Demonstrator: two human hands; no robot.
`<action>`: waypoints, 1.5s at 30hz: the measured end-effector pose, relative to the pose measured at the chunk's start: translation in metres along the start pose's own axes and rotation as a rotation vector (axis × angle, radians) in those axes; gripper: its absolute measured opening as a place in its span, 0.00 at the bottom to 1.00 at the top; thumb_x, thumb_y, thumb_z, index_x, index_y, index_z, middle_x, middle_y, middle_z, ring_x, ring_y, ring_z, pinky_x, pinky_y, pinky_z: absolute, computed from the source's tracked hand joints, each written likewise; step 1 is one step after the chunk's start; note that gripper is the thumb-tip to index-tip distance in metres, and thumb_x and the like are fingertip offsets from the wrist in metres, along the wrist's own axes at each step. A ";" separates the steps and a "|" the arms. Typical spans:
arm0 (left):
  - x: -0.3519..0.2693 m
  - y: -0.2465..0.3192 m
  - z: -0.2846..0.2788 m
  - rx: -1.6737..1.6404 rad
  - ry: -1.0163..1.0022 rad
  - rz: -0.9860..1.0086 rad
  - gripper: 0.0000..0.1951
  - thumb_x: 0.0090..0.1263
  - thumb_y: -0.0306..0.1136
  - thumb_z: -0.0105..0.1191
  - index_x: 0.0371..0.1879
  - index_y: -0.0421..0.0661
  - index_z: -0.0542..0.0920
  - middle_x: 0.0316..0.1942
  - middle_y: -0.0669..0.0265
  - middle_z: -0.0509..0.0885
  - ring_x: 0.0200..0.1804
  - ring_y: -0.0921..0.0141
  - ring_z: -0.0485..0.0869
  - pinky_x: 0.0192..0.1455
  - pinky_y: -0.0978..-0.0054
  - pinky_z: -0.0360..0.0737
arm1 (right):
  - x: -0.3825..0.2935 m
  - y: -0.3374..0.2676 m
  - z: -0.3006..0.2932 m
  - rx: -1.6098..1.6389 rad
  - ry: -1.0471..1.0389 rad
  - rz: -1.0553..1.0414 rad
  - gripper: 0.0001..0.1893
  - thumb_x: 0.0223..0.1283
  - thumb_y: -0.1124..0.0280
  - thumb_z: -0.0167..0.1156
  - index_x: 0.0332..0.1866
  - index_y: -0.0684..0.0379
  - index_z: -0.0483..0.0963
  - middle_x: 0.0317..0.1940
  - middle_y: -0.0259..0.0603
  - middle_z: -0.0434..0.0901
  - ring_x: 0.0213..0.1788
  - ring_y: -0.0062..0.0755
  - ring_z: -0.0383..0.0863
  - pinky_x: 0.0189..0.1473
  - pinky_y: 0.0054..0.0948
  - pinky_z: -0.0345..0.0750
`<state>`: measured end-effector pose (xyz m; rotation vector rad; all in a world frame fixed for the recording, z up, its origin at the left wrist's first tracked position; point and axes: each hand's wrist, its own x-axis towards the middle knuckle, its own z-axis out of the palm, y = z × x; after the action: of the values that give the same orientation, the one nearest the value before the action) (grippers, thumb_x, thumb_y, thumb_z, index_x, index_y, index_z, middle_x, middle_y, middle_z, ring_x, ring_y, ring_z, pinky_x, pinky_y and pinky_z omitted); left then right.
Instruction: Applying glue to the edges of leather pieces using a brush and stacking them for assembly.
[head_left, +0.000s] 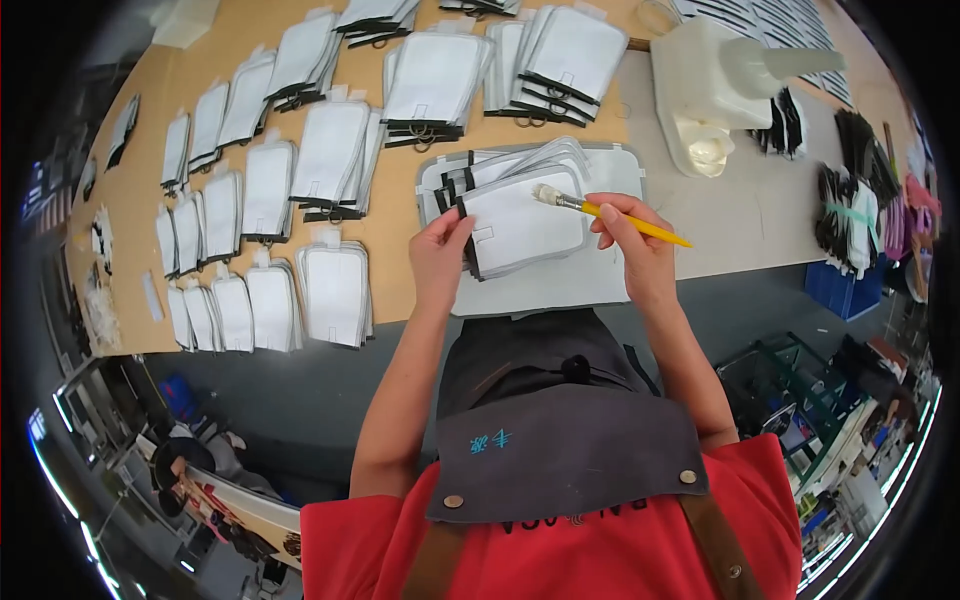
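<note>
A white flat panel (525, 217) with a black edge strip lies on top of a stack of similar pieces on a pale board (540, 294). My left hand (441, 255) pinches the panel's black-edged left side between thumb and fingers. In my right hand (636, 244) is a paintbrush with a yellow handle (652, 230) and a metal ferrule. White paste coats its bristles (546, 195), which are over the panel's upper middle; whether they touch it I cannot tell. More black-edged panels (495, 166) fan out behind the top one.
Many stacks of white panels with metal rings (330, 150) cover the table's left and back. A translucent plastic container (694, 97) with white paste in its opening stands at the right. Beyond it are bundled black and white strips (847, 217). A blue bin (844, 289) sits below the table edge.
</note>
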<state>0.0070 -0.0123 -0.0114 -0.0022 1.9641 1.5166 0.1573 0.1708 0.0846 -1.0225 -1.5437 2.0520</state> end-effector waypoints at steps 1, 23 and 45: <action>-0.002 0.001 -0.002 -0.052 -0.012 -0.020 0.15 0.63 0.30 0.60 0.46 0.34 0.81 0.34 0.68 0.84 0.34 0.81 0.77 0.38 0.83 0.74 | 0.003 0.004 0.008 -0.055 -0.036 0.025 0.11 0.63 0.69 0.57 0.44 0.64 0.79 0.34 0.33 0.80 0.33 0.15 0.75 0.33 0.17 0.71; -0.048 0.046 0.031 -0.085 -0.190 0.107 0.11 0.65 0.25 0.57 0.45 0.36 0.82 0.33 0.67 0.82 0.33 0.81 0.77 0.37 0.85 0.74 | 0.022 -0.014 0.000 -0.228 0.272 -0.242 0.10 0.63 0.71 0.54 0.42 0.65 0.79 0.24 0.34 0.77 0.24 0.12 0.65 0.26 0.13 0.58; -0.021 0.001 -0.001 -0.176 0.003 -0.145 0.12 0.65 0.27 0.57 0.46 0.36 0.81 0.31 0.70 0.83 0.30 0.82 0.76 0.33 0.85 0.73 | 0.013 0.030 0.054 -0.259 -0.171 -0.013 0.07 0.60 0.75 0.59 0.42 0.65 0.79 0.33 0.33 0.79 0.32 0.15 0.73 0.34 0.16 0.70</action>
<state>0.0231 -0.0205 -0.0004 -0.2170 1.7854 1.5873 0.1124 0.1337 0.0593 -0.9397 -1.9379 2.0128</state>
